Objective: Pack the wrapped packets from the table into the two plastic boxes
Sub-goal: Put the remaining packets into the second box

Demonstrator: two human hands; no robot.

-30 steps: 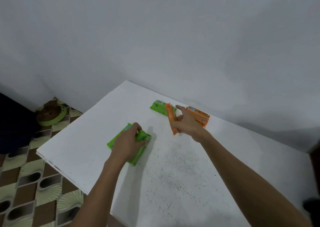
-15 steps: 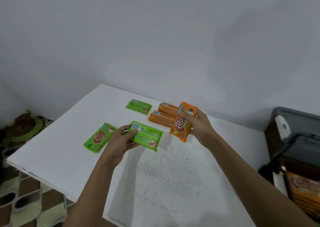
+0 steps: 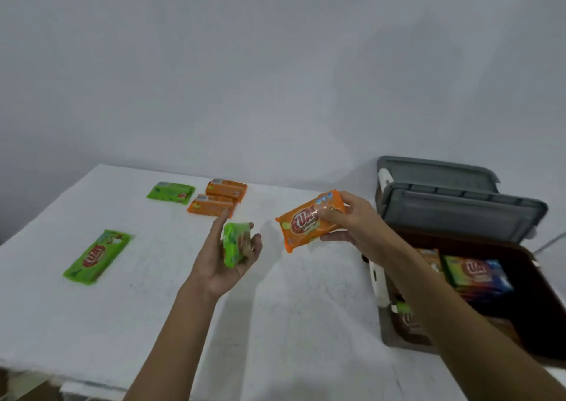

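Note:
My left hand point(image 3: 228, 258) holds a green packet point(image 3: 235, 243) above the middle of the white table point(image 3: 153, 308), palm up with fingers curled round it. My right hand point(image 3: 349, 226) pinches an orange packet point(image 3: 309, 221) in the air, to the right of the left hand and just left of the boxes. On the table lie one green packet point(image 3: 96, 256) at the left, another green packet point(image 3: 171, 191) at the back, and two orange packets point(image 3: 226, 187) point(image 3: 212, 205) side by side. Two plastic boxes point(image 3: 545, 302) point(image 3: 398, 339) at the right hold several packets.
Both boxes have grey lids point(image 3: 459, 213) standing open behind them, against the white wall point(image 3: 275, 63). A white latch point(image 3: 378, 284) shows on the near box's left side. My right forearm crosses over the near box. The table's front edge runs along the bottom left.
My view has swung right, bringing the boxes into sight. Both hands lifted their packets and carried them rightward; the green packet has turned on edge in my left palm.

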